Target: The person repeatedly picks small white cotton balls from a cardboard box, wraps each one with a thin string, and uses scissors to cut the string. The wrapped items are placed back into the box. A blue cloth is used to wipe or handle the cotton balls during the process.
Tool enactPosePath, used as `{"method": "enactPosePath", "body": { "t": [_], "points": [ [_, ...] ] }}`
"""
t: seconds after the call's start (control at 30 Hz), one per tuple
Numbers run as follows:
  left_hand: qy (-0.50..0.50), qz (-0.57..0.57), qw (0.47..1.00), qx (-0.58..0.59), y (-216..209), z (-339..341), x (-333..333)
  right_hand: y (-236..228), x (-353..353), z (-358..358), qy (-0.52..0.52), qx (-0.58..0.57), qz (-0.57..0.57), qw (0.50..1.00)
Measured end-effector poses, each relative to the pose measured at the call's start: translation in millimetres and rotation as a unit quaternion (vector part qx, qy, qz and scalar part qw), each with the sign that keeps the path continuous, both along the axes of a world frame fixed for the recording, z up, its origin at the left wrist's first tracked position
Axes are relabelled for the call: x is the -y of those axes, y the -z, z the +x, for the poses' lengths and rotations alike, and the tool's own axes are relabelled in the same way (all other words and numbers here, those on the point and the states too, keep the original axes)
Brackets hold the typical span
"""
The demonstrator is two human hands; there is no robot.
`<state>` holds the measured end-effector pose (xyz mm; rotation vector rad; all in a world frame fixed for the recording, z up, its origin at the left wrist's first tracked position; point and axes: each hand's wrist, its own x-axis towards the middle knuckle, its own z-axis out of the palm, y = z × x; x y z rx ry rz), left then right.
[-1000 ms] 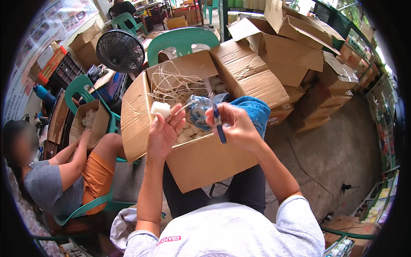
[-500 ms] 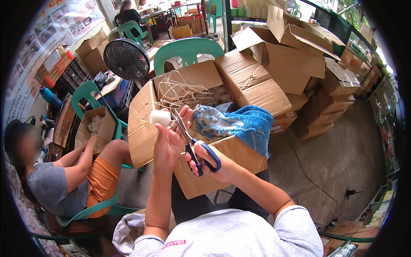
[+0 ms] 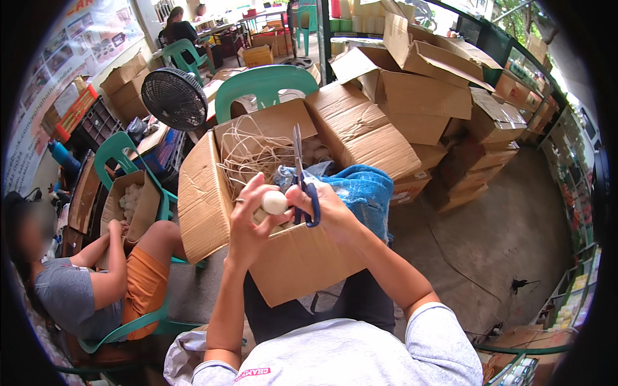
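My left hand (image 3: 248,215) holds a small white candle (image 3: 275,202) between its fingertips, with the round end turned up toward me. Scissors with dark blue handles (image 3: 311,204) are in my right hand (image 3: 331,209), their blades pointing up and away and looking closed. The right fingertips come close to the candle's right side; whether they touch it I cannot tell. Both hands are above an open cardboard box (image 3: 309,264) in front of my lap. Inside lie a tangle of pale strings (image 3: 248,148) and several more whitish candles (image 3: 315,151), partly hidden by my hands.
Blue cloth (image 3: 360,186) hangs over the box's right side. At left, a seated person (image 3: 84,283) reaches into a smaller box (image 3: 132,199) on a green chair. A black fan (image 3: 174,98) and another green chair (image 3: 267,83) stand beyond. Stacked cartons (image 3: 425,103) rise at right.
The candle has turned in my left hand, and my right fingers have come close to it. The scissors have swung from pointing up-left, blades slightly apart, to nearly straight up with blades together.
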<state>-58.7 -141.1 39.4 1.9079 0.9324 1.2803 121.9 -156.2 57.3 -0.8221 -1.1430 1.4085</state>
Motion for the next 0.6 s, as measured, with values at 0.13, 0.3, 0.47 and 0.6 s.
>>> {"method": "enactPosePath", "body": {
  "t": [0.13,0.3,0.47,0.6],
  "points": [
    [0.006,0.078,0.985,-0.152,-21,20,8,5,-3,28,-0.018,0.150,-0.022,0.988],
    [0.007,-0.059,0.998,0.017,-7,19,-4,-39,-44,102,0.140,-0.129,-0.139,0.972],
    [0.056,-0.093,0.984,0.143,7,5,-16,-189,-164,286,0.431,0.113,0.207,0.871],
    [0.041,-0.162,0.960,0.226,11,-2,-17,-205,-181,299,0.587,0.375,0.116,0.708]
  ]
}}
